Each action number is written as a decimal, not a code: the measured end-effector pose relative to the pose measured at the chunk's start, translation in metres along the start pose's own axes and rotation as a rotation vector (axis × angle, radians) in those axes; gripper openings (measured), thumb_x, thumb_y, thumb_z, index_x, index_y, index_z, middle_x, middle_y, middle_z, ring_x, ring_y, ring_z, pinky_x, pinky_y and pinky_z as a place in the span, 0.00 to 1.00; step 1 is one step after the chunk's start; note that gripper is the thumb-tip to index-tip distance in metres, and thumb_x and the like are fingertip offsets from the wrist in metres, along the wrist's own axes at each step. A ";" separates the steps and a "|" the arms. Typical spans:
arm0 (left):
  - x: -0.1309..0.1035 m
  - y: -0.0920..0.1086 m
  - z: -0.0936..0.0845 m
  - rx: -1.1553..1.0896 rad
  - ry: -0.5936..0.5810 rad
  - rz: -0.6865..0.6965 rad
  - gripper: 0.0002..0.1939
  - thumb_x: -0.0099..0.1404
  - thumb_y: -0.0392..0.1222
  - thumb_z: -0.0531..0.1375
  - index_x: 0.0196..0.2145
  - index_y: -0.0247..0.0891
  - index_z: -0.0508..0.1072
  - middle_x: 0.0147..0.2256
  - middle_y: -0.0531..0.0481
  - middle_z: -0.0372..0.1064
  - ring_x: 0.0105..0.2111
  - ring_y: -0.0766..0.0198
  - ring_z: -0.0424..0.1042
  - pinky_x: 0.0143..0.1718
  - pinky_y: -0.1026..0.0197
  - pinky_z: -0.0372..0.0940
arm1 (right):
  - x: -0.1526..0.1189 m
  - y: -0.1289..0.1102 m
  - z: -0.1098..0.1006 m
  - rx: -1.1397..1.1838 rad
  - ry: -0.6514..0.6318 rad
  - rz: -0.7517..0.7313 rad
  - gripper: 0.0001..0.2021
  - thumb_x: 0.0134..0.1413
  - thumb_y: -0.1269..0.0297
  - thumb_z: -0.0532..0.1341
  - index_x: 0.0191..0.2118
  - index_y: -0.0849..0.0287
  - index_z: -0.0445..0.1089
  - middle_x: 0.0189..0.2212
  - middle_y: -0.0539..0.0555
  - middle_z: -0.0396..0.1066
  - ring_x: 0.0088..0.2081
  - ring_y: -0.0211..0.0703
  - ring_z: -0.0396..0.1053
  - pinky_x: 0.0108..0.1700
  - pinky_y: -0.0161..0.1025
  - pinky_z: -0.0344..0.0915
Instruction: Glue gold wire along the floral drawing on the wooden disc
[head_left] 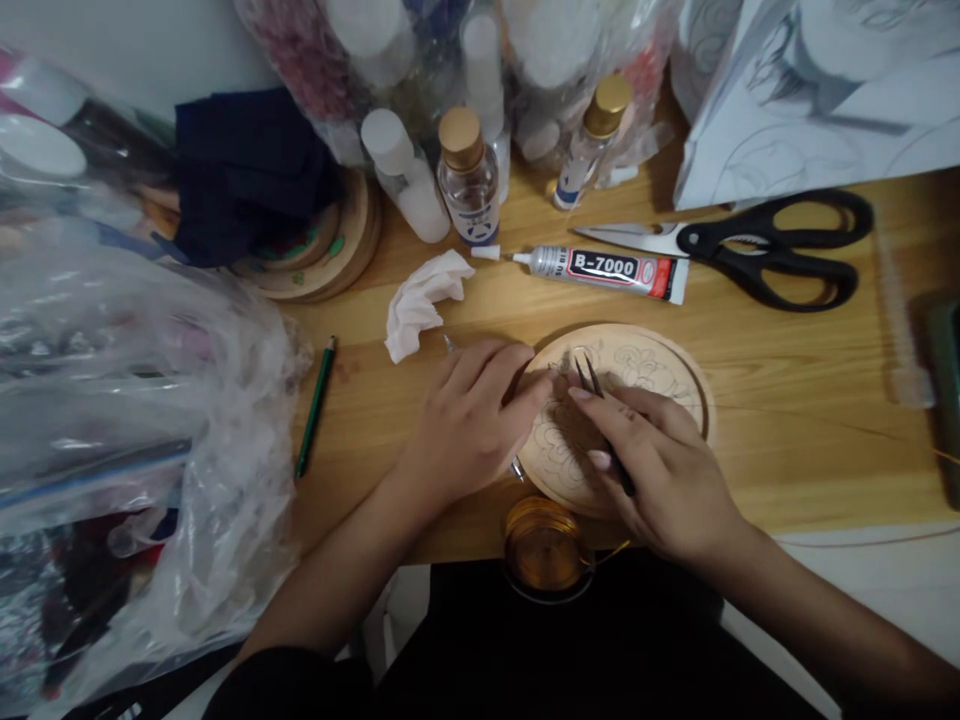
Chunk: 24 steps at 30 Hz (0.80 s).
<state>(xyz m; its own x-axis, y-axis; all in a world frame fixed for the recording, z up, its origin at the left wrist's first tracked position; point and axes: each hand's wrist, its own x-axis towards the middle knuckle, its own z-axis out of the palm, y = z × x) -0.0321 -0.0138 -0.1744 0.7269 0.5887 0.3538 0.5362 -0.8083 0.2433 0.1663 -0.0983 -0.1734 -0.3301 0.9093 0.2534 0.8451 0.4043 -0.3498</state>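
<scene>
A round wooden disc [559, 465] with a line drawing of flowers lies near the table's front edge. My right hand [664, 460] grips dark tweezers [616, 468], their tips over the upper part of the drawing. My left hand [474, 412] rests at the disc's left edge, its thumb and index finger reaching over the drawing; whether they hold anything small is hidden. Under the left hand lies a thin metallic tool [517, 468], mostly covered. Just below the disc sits a spool of copper-coloured wire [546, 545] at the table's edge.
Beyond the disc lie a B-7000 glue tube [600, 272], black-handled scissors [757, 245] and crumpled tissue [424, 300]. A green pencil [316, 405] is at left, beside plastic bags [217, 400]. Small bottles [470, 180] stand behind; drawn sheets [825, 120] are at back right.
</scene>
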 end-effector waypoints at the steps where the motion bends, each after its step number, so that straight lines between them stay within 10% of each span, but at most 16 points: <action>1: 0.000 0.000 0.000 0.002 0.004 -0.001 0.09 0.69 0.33 0.56 0.43 0.35 0.76 0.43 0.43 0.74 0.44 0.55 0.70 0.43 0.54 0.69 | 0.000 0.000 0.000 -0.007 -0.001 -0.001 0.27 0.65 0.69 0.54 0.68 0.65 0.53 0.49 0.61 0.76 0.56 0.52 0.68 0.50 0.45 0.70; 24: -0.004 -0.002 0.004 0.021 0.073 -0.057 0.11 0.68 0.32 0.58 0.47 0.35 0.74 0.47 0.41 0.72 0.48 0.55 0.70 0.48 0.52 0.66 | -0.002 0.004 0.000 -0.077 -0.037 -0.089 0.20 0.63 0.69 0.56 0.59 0.69 0.63 0.53 0.66 0.73 0.54 0.56 0.66 0.52 0.47 0.68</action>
<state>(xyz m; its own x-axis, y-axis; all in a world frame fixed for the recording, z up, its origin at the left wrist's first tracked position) -0.0342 -0.0141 -0.1801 0.6617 0.6308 0.4052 0.5856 -0.7723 0.2462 0.1699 -0.0983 -0.1751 -0.4191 0.8740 0.2461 0.8413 0.4757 -0.2567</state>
